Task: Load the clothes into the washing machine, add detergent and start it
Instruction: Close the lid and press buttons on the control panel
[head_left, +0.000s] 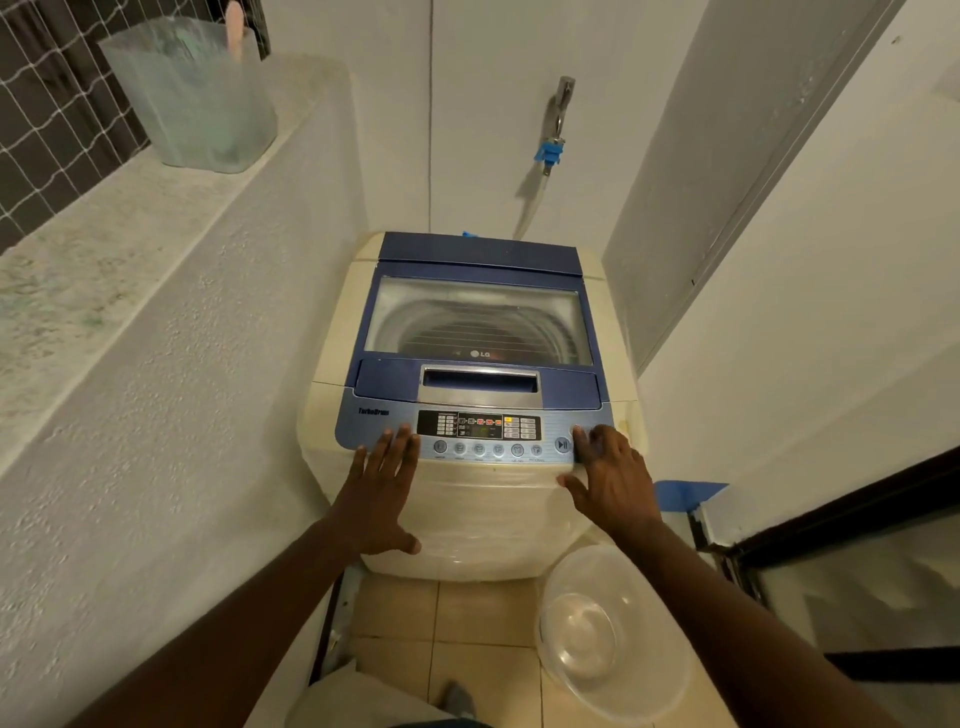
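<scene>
Nearest the camera: clear plastic basin (613, 636) on the tiled floor, at the washer's near right corner, and it looks empty.
Left hand (382, 493): flat and spread on the near left of the control panel (478, 434), fingers loose, grasping nothing. It looks like a brace and no more.
Right hand (613, 480): open too, nothing held, fingertips down at the panel's right end, just right of the start/pause button (562, 445). I cannot tell exactly what the forefinger presses.
Panel: display lit, red and green indicators showing, so the power looks to be on.
Step in hand: my read is this is the start press, the closing stage of the job.
Doing it well: one fingertip squarely on the button, a short firm push, left palm off the neighbouring keys so no setting changes, then watch the display for a response.
Washing machine (478, 395): standing between the rough wall on the left and the white wall on the right, panel toward us, long axis of its top running near to far.
Lid (480, 317): shut flat, handle recess on the near edge, hinge on the far side.
Clothes: not clearly visible through the window; only drum ribs and a dark hint low down.
Far wall: tap (560, 111) with a blue hose fitting (549, 152).
</scene>
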